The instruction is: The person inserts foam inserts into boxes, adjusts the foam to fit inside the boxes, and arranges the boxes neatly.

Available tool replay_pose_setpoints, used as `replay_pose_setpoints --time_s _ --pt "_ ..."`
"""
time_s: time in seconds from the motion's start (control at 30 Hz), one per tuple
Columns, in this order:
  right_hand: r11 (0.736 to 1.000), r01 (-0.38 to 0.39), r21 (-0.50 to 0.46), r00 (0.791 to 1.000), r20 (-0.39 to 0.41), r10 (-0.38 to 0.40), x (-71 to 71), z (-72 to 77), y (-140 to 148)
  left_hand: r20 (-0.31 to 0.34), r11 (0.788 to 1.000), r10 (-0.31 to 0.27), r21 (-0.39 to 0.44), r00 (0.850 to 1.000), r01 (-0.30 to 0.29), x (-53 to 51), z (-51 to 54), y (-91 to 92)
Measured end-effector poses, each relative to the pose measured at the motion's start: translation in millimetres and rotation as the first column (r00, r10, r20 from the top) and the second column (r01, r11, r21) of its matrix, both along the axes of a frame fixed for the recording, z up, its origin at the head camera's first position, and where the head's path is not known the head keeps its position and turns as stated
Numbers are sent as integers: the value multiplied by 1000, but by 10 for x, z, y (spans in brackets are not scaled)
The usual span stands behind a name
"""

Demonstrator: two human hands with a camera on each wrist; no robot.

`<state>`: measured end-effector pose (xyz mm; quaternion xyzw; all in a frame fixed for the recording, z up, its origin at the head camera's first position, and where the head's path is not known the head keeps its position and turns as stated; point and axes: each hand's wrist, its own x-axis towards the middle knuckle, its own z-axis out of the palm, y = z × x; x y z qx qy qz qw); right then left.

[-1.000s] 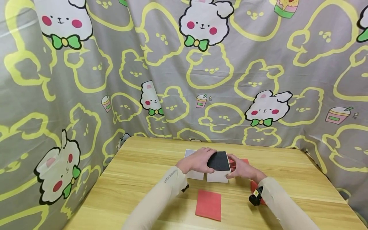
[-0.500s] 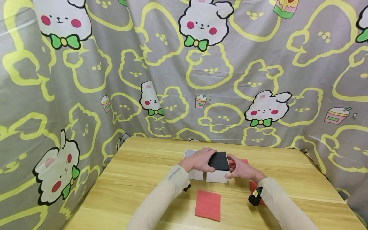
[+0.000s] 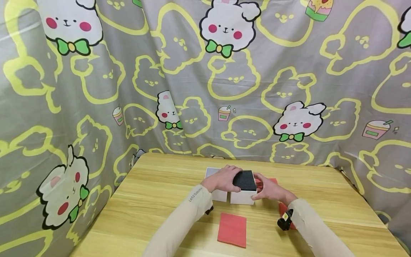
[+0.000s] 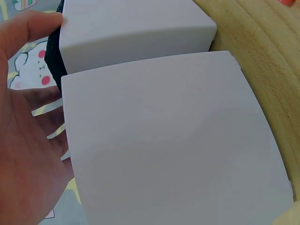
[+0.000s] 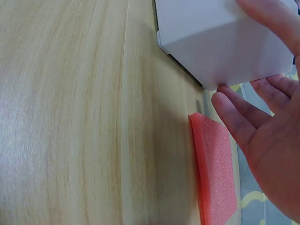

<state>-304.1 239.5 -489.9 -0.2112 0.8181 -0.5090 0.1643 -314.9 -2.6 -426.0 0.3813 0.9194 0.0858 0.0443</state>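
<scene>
- White box (image 3: pixel 242 197) stands before the largest thing in view, a grey curtain (image 3: pixel 192 64) with white rabbits and yellow outlines, which covers the back and left.
- Worktop (image 3: pixel 154 200) of pale, wood-grained board carries the box toward its far side, a little right of centre in the head view.
- Pale sleeves reach in from below: the left sleeve (image 3: pixel 183 221) bears dark lettering, the right sleeve (image 3: pixel 318 225) looks plain.
- Left hand (image 3: pixel 223 179): its grip spans the box's top, thumb at the front edge, fingers toward the far edge.
- Right hand (image 3: pixel 271 188): its grip takes the right end, thumb on the front face, fingers round the side.
- Second white box (image 3: pixel 219 195), grey-topped, stands just left, a narrow gap between the front faces.
- Red sheet (image 3: pixel 232 230) lies flat in front; more red foam (image 5: pixel 215 164) shows beside the box.
- Black panel (image 3: pixel 244 180) tops the held box.
- Small black device (image 3: pixel 284 223) sits at the right wrist.
</scene>
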Motion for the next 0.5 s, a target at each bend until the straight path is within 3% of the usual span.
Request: replay_pose_setpoints --time_s 0.5 --pt "999 28 45 1000 -14 -27 25 31 -14 23 1000 -4 -27 1000 4 26 7 -7"
